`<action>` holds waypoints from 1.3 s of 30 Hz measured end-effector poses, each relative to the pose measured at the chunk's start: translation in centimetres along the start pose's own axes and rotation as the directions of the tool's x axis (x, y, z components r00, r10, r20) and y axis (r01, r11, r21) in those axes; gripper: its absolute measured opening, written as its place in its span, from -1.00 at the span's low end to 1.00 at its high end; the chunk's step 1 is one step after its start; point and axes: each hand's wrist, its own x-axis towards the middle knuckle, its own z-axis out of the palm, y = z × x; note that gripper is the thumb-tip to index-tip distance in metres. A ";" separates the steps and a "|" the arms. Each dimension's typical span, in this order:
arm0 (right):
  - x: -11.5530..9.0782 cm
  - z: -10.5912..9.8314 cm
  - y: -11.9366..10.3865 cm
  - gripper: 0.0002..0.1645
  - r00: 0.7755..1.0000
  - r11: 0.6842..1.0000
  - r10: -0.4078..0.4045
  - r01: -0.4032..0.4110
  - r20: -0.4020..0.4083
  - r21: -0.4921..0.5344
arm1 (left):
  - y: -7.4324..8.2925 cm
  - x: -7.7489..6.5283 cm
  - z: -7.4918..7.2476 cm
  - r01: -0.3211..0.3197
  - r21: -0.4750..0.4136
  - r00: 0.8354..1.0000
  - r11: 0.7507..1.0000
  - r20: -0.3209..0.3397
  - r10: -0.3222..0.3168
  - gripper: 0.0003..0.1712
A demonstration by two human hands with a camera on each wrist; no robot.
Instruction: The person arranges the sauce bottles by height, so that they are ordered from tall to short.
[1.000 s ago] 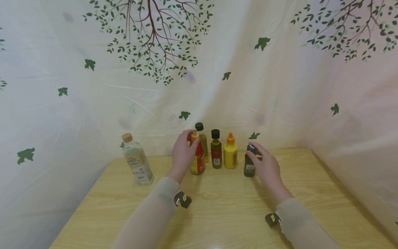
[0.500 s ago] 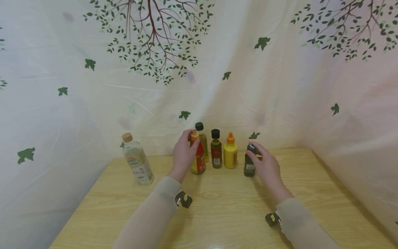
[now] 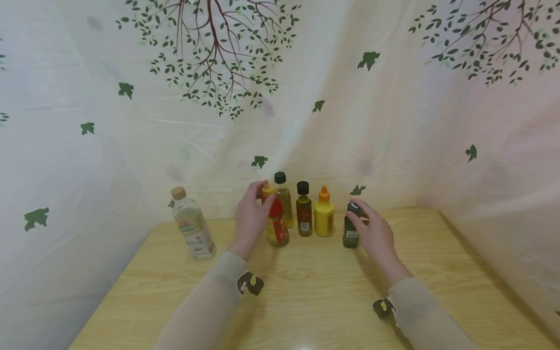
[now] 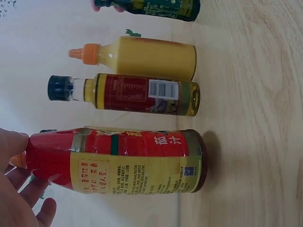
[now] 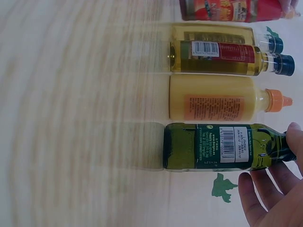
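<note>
Left hand [image 3: 251,218] grips red bottle [image 4: 128,161] below it, right hand [image 3: 376,236] seemingly green bottle [image 5: 213,146] likewise.

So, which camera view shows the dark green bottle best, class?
The right wrist view: the dark green bottle appears large, barcode facing the camera. The head view shows it small, its top partly hidden by the right hand; the left wrist view crops it along one side.

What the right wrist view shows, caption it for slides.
Right hand holds a green glass bottle by its top, beside a yellow plastic squeeze bottle.
</note>
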 end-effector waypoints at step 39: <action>0.2 0.0 0.0 -0.40 1.000 1.000 0.000 0.000 -0.004 -0.009 | -4.1 -2.9 -11.2 0.049 0.184 0.997 0.982 -0.067 -0.037 -0.44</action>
